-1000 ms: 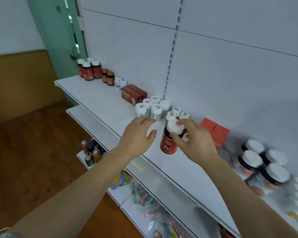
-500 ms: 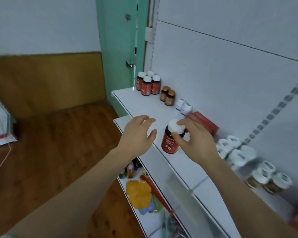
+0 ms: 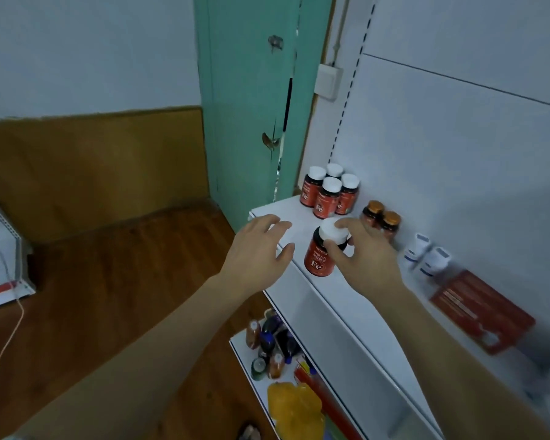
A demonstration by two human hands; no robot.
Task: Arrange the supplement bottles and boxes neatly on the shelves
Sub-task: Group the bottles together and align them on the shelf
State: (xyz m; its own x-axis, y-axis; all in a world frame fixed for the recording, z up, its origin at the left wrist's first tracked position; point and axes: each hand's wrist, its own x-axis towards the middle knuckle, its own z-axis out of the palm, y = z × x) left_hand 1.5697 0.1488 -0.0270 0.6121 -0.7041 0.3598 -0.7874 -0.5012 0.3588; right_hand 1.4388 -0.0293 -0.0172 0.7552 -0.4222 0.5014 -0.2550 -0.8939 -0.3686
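Right hand [image 3: 362,262] grasps a red bottle [image 3: 321,254] marked "Fe" by its white cap, fingers [image 3: 350,224] and thumb curled round the cap; the bottle hangs over the top shelf [image 3: 340,290] near its front edge, tilted slightly, and whether its base touches the shelf cannot be told. Left hand [image 3: 258,249] holds nothing, fingers loosely spread, hovering over the front left corner of the shelf, just beside the bottle but apart from it. At the back left corner stands a cluster of four matching red bottles [image 3: 329,193], close together and upright. Further along the back edge to the right: two amber-capped bottles [image 3: 381,222], then two small white bottles [image 3: 427,257], then a red box [image 3: 483,309] lying flat. A lower shelf [image 3: 258,389] carries small mixed bottles and coloured packets, too blurred to identify. Judgement: the step in hand is carrying the stray "Fe" bottle to its own kind at the back left corner. The next move calls for a short reach toward that corner, setting the bottle upright beside the cluster without knocking the front bottle, label facing out, then releasing the cap. The free left hand is placed to steady the group if required.
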